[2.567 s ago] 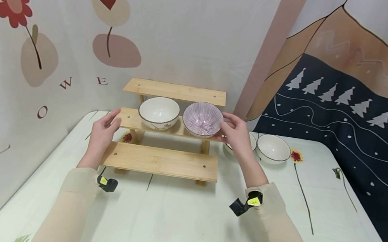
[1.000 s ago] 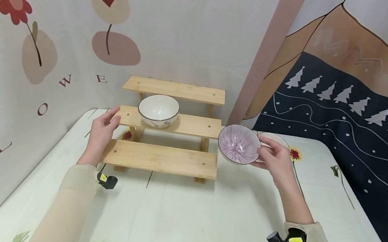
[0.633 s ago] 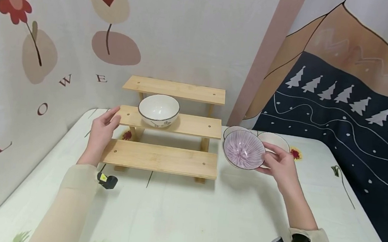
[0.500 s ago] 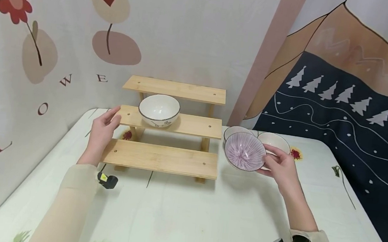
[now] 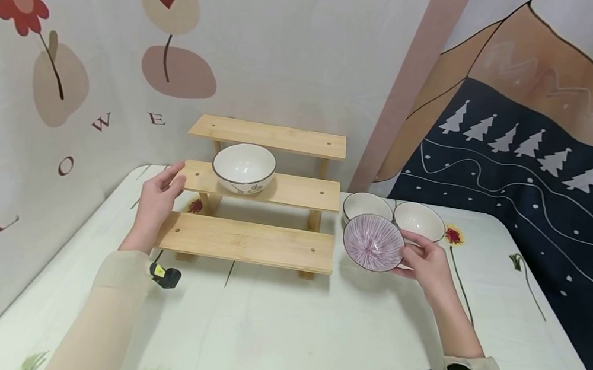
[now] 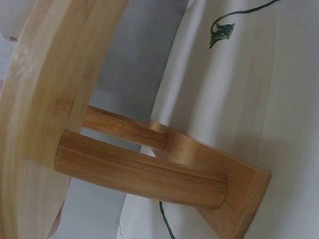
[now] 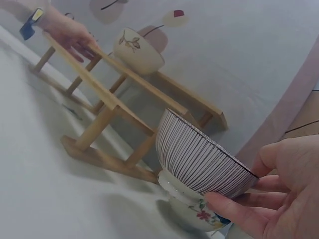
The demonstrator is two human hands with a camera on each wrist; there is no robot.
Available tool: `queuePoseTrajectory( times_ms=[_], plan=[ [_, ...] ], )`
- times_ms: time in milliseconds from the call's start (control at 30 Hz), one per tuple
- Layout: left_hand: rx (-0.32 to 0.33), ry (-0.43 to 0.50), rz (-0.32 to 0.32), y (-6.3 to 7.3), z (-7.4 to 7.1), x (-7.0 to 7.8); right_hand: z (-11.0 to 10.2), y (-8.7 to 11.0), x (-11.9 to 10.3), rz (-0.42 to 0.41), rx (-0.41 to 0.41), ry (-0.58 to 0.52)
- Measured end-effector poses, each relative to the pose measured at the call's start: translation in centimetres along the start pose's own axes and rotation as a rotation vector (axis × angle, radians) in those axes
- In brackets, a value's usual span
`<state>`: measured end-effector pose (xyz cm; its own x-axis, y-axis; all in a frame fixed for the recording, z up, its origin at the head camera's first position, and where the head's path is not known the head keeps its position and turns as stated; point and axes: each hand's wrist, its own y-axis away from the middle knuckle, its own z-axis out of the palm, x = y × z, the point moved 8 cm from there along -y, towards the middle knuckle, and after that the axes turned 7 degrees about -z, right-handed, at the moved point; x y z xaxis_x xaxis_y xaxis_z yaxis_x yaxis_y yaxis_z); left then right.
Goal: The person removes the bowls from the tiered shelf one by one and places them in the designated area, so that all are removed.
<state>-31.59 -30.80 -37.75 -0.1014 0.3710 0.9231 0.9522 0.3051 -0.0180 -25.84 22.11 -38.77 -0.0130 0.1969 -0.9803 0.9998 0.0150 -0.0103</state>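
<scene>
In the head view, my right hand holds a purple-striped bowl by its right side, tilted, right of the wooden rack. The right wrist view shows the thumb and fingers on the bowl's striped outside, near the rim. My left hand grips the left end of the middle shelf of the three-step rack. A white bowl with a dark rim stands left of centre on that shelf. The rack's post and foot fill much of the left wrist view.
Two white bowls, one at the left and one at the right, stand on the table behind the striped bowl. The top shelf and bottom shelf bear no bowls. A printed curtain hangs behind the rack.
My right hand has taken the striped bowl off the middle shelf, carried it right, then brought it slightly nearer, uncovering the white bowls behind. My left hand has stayed at the shelf's end.
</scene>
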Motion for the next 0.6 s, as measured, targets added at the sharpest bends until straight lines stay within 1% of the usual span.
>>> queuePoseTrajectory(
  times_ms=[200,367,600],
  plan=[
    [-0.006,0.005,-0.008,-0.1,0.1,0.0,0.1,0.1,1.1,0.008,-0.029,-0.011],
    [0.000,0.003,0.001,0.0,0.1,0.2,0.3,0.2,2.0,0.014,-0.068,-0.006],
    [0.010,0.000,-0.001,0.1,-0.1,0.0,0.7,0.0,3.3,0.056,-0.110,-0.031]
  ],
)
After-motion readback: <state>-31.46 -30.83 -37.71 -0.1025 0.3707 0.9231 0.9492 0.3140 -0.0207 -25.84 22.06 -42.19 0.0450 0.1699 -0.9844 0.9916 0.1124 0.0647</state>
